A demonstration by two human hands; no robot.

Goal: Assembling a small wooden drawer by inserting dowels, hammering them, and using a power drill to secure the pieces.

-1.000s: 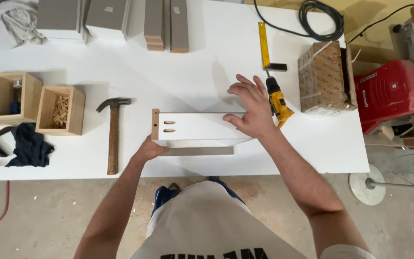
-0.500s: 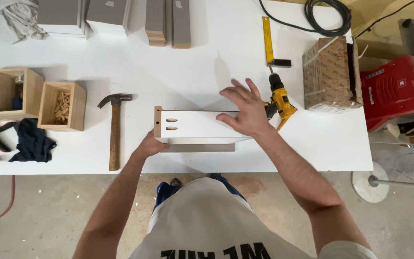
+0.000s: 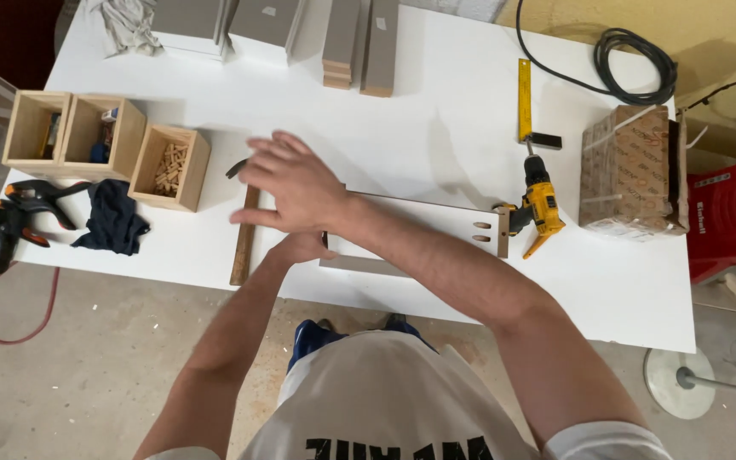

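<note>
A white panel point(image 3: 423, 228) with a wooden edge strip and two slots at its right end lies flat near the front edge of the white table point(image 3: 436, 136). My left hand point(image 3: 301, 248) grips the panel's left end. My right hand point(image 3: 290, 183) crosses above it, blurred, with fingers spread and nothing in them. It hovers over the head of a hammer point(image 3: 243, 243), which lies just left of the panel.
A yellow drill point(image 3: 540, 204) lies by the panel's right end, below a yellow square point(image 3: 524, 98). To the left are a box of dowels point(image 3: 170, 168), two wooden boxes point(image 3: 74, 132), a dark cloth point(image 3: 112, 221) and a clamp point(image 3: 17, 213). Grey boards point(image 3: 359, 43) lie at the back. A strapped block point(image 3: 632, 166) stands at the right.
The panel has been turned end for end: its slotted end now points right toward the drill. My right hand left the panel's right part and swung across to the left, above the hammer.
</note>
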